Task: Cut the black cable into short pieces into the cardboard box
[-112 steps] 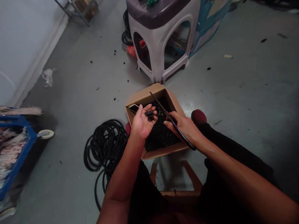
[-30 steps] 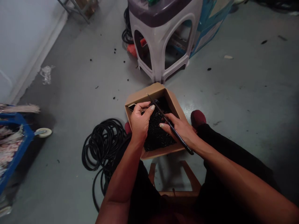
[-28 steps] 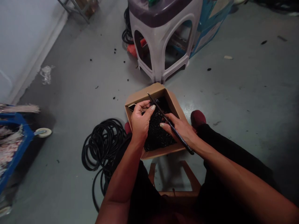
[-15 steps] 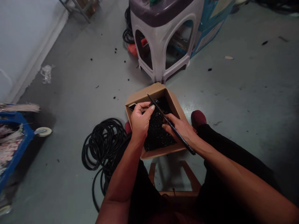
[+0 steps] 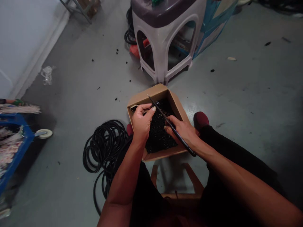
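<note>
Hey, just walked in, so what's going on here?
Someone is working with both bare hands over an open cardboard box with a mass of small black pieces inside. The right hand holds a slim black length with pale marks near its lower end. The left hand is bent, fingertips close to its upper part; whatever they hold is too small to tell. Coiled black tubing or cable lies beside the box, and a plastic stool stands just beyond.

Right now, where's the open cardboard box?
Near the centre of the head view: the cardboard box stands below the left hand and right hand, just this side of the plastic stool and right of the black coil.
</note>
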Motion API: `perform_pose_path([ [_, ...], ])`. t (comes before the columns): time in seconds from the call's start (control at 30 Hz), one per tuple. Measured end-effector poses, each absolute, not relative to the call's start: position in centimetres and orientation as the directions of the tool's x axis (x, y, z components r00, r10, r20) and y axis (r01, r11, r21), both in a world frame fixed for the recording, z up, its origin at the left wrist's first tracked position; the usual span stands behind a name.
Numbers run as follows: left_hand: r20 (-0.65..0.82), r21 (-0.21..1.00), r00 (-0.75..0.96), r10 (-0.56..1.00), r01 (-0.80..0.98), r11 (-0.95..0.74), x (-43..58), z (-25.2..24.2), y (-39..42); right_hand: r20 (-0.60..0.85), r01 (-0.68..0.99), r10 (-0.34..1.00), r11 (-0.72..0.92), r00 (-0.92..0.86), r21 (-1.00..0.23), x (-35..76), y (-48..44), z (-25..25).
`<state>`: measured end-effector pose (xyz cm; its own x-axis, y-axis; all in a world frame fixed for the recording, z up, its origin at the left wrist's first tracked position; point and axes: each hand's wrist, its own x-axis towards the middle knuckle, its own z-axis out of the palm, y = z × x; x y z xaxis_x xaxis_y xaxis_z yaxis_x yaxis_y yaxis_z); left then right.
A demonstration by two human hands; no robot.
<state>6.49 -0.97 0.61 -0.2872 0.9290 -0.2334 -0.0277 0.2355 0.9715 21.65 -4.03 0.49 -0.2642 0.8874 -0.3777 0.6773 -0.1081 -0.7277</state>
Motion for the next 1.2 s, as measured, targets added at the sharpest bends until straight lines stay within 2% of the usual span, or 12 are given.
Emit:
perform_pose_path([
  [0.93, -0.244, 0.966, -0.281, 0.928, 0.013, 0.258, 5.9, 0.2, -0.7, -0.371, 0.674, 0.894, -0.115, -0.249, -0.730, 21.4, -4.3, -0.7],
  [1.2, -0.296, 0.954, -0.267, 0.917, -0.034, 0.298, 5.8, 0.6, -0.6, -0.341, 0.689, 0.910, -0.092, -0.234, -0.719, 21.5, -4.4, -0.9],
])
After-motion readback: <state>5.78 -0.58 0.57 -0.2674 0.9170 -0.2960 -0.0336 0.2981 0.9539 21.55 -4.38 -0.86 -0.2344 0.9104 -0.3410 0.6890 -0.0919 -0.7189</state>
